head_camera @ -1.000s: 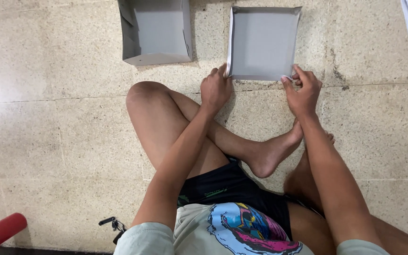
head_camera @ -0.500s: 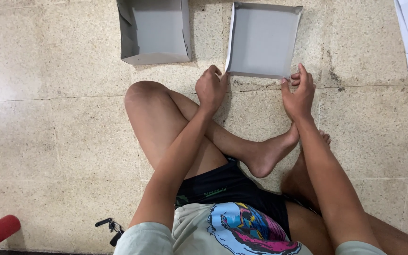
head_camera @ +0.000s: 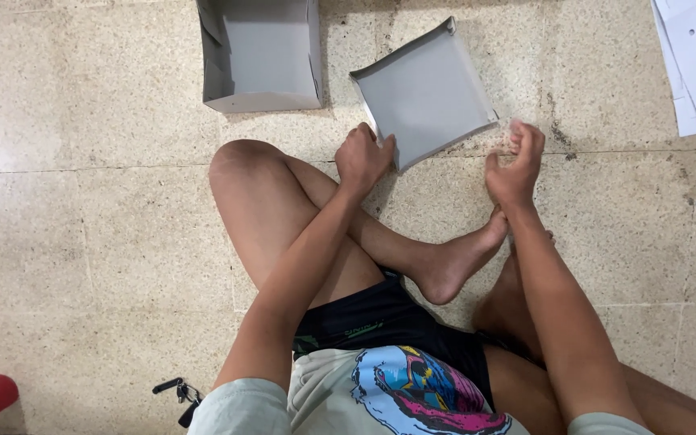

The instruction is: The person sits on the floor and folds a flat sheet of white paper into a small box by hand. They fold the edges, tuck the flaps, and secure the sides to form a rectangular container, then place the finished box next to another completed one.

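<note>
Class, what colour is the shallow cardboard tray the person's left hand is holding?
Plain grey: the tray, gripped by the left hand, shows best in the head view.

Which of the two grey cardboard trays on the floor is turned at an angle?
The shallow tray gripped at its near corner by the left hand; the deeper box beside it sits square, untouched.

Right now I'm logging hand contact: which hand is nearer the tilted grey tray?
Left. The left hand grips the tilted grey tray at its near left corner. The right hand is just off the tray's near right corner, apparently not touching it.
</note>
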